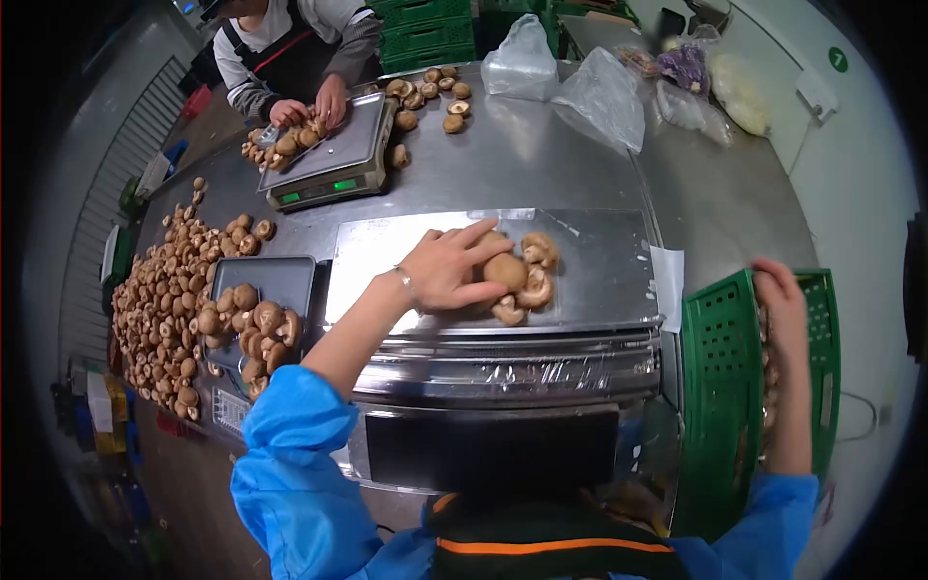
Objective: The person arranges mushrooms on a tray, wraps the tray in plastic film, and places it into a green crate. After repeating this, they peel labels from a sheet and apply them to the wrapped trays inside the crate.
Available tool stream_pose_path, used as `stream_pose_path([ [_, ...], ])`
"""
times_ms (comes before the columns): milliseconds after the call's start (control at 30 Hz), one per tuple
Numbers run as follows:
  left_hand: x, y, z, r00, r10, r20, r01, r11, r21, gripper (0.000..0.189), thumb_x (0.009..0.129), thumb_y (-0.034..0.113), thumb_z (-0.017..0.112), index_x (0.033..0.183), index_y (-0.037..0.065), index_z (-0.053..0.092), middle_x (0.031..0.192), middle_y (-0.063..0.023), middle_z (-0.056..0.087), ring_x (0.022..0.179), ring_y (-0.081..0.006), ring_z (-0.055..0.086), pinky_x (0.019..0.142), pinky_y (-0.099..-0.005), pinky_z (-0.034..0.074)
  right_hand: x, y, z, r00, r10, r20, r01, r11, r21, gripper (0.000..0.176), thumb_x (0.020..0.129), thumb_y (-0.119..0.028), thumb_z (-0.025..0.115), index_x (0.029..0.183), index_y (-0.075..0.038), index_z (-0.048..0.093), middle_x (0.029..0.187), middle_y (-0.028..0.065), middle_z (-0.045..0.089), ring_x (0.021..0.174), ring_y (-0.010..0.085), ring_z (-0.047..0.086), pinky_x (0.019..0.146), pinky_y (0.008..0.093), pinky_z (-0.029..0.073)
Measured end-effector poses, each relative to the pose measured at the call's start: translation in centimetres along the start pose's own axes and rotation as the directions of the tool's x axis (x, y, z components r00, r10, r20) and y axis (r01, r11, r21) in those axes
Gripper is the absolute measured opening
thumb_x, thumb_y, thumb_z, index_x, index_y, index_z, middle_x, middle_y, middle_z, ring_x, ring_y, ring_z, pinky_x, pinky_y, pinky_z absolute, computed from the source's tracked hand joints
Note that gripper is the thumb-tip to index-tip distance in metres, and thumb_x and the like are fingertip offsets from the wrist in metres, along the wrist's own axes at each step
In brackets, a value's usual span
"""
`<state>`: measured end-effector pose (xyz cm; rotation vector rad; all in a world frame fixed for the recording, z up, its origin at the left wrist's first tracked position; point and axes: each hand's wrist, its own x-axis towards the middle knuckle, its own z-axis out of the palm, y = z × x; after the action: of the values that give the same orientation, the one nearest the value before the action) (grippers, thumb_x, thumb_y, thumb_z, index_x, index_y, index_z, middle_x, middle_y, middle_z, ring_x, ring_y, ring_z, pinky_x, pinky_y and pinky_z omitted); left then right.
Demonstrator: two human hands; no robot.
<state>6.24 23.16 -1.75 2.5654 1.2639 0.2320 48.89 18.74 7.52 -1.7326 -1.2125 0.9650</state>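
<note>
My left hand (pixel 449 272) reaches over the metal plate of a wrapping machine (pixel 377 242). Its thumb and fingers are around a brown shiitake mushroom (pixel 505 275). Beside that one, several more shiitake (pixel 536 288) lie in a small cluster, some with their pale undersides up. At the right, my right hand (pixel 781 302) is down in a green plastic crate (pixel 720 338) that holds packed mushrooms (pixel 770 387). Its fingertips point into the crate and are mostly hidden, so I cannot tell what they hold.
A large heap of shiitake (pixel 169 300) covers the left side, beside a grey tray (pixel 280 271) with more. Across the table a person's hands (pixel 329 101) handle mushrooms at a scale (pixel 333 159). Plastic bags (pixel 604 92) and loose mushrooms (pixel 454 114) lie at the back.
</note>
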Motion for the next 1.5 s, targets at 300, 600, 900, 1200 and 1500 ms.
stream_pose_path([
  [300,-15.5,6.6,-1.2,0.798,-0.356,-0.487,0.509,0.831,0.226,0.031,0.072,0.027,0.067,0.09,0.002,0.062,0.083,-0.0125,0.053,0.088,-0.0295,0.045,0.081,-0.0414,0.033,-7.2,5.4,12.6,0.8,-0.563,0.206,0.543,0.535,-0.647,0.022,0.073,-0.026,0.067,0.071,-0.006,0.061,0.072,0.0084,0.054,0.076,0.0267,0.05,0.068,0.0393,0.036],
  [600,-17.4,4.6,3.7,0.686,-0.676,-0.271,0.522,0.716,-0.463,0.028,0.075,0.023,0.063,0.061,-0.001,0.056,0.056,-0.009,0.056,0.05,-0.024,0.052,0.048,-0.0325,0.042,-9.8,7.3,16.1,0.881,-0.375,0.288,0.468,0.777,-0.421,0.025,0.076,-0.021,0.066,0.061,-0.003,0.056,0.063,0.0093,0.052,0.051,0.0206,0.048,0.048,0.0324,0.036],
  [900,-21.0,8.7,-4.3,0.968,-0.199,-0.15,-0.244,-0.626,-0.74,0.042,0.088,0.031,0.038,0.052,0.011,0.037,0.055,-0.008,0.042,0.073,-0.0381,0.052,0.067,-0.0485,0.044,-11.4,6.1,5.5,0.256,-0.502,0.826,-0.944,-0.313,0.102,0.029,0.086,-0.014,0.037,0.057,-0.009,0.042,0.053,0.0008,0.039,0.036,0.012,0.033,0.029,0.0207,0.023],
  [1200,-1.4,-6.2,2.9,0.872,-0.303,-0.385,0.08,0.863,-0.499,0.039,0.088,0.02,0.032,0.096,-0.004,0.062,0.116,-0.0165,0.056,0.123,-0.0312,0.038,0.101,-0.0349,0.033,8.1,0.2,26.3,0.742,-0.402,0.537,0.475,0.88,0.003,0.032,0.086,-0.021,0.046,0.101,0.003,0.061,0.115,0.0128,0.058,0.114,0.0271,0.049,0.099,0.0353,0.034],
  [1500,-6.1,-4.6,0.6,0.927,-0.259,0.271,0.349,0.336,-0.875,0.051,0.086,0.039,0.056,0.122,0.004,0.043,0.098,-0.0047,0.055,0.092,-0.0102,0.05,0.081,-0.0245,0.042,3.4,-0.3,23.1,0.628,-0.117,0.769,0.071,0.993,0.092,0.054,0.082,-0.03,0.059,0.128,-0.007,0.04,0.113,0.0088,0.053,0.106,0.0152,0.049,0.086,0.0279,0.043],
])
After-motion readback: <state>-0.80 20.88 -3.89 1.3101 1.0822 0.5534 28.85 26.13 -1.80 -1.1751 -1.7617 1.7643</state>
